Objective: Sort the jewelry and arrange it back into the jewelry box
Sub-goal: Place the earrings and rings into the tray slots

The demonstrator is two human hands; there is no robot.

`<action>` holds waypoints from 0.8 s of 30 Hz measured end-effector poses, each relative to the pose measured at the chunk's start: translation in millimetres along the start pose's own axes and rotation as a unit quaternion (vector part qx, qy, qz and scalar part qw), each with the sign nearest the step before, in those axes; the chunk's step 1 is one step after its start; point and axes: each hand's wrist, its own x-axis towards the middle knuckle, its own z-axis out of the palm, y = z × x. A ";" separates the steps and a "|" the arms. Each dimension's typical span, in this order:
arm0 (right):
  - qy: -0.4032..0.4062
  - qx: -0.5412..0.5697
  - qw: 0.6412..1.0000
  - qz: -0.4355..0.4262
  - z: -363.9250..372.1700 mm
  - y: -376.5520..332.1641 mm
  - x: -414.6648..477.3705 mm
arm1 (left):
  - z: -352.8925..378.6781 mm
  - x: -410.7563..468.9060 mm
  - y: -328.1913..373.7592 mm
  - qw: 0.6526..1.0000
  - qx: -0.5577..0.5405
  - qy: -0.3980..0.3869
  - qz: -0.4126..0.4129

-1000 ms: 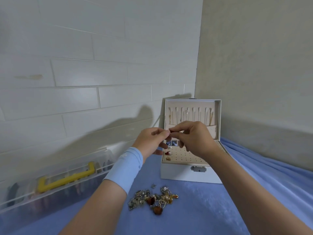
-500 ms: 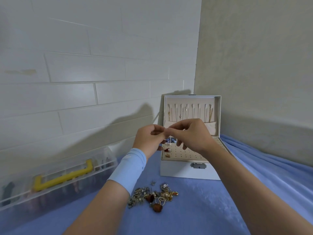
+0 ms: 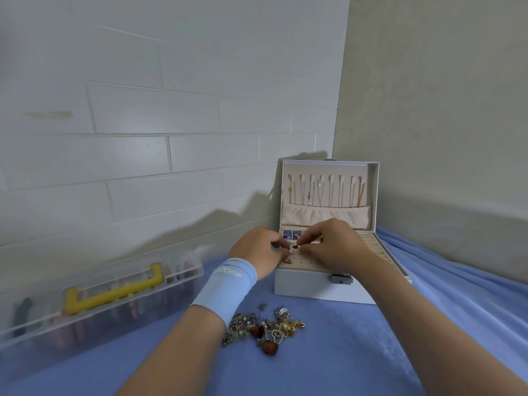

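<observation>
A white jewelry box (image 3: 311, 287) stands open on the blue cloth, its lid upright with several necklaces hanging inside. My right hand (image 3: 334, 244) pinches a small dark red earring (image 3: 295, 246) just above the perforated earring panel (image 3: 303, 262). My left hand (image 3: 257, 251) is curled beside it at the panel's left edge, fingertips close to the earring; what they hold is hidden. A heap of mixed jewelry (image 3: 264, 328) lies on the cloth in front of the box.
A long clear plastic case (image 3: 94, 304) with a yellow handle lies along the left wall. Blue cloth (image 3: 357, 352) covers the surface, rumpled at the right. Walls close in behind and to the right of the box.
Both hands have come down from in front of the lid to the earring panel, still together around the small earring.
</observation>
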 end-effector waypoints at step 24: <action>-0.030 -0.124 0.991 -0.043 -1.7 -10.5 -2.9 | 2.4 3.2 -1.9 0.998 -0.048 -0.013 -0.039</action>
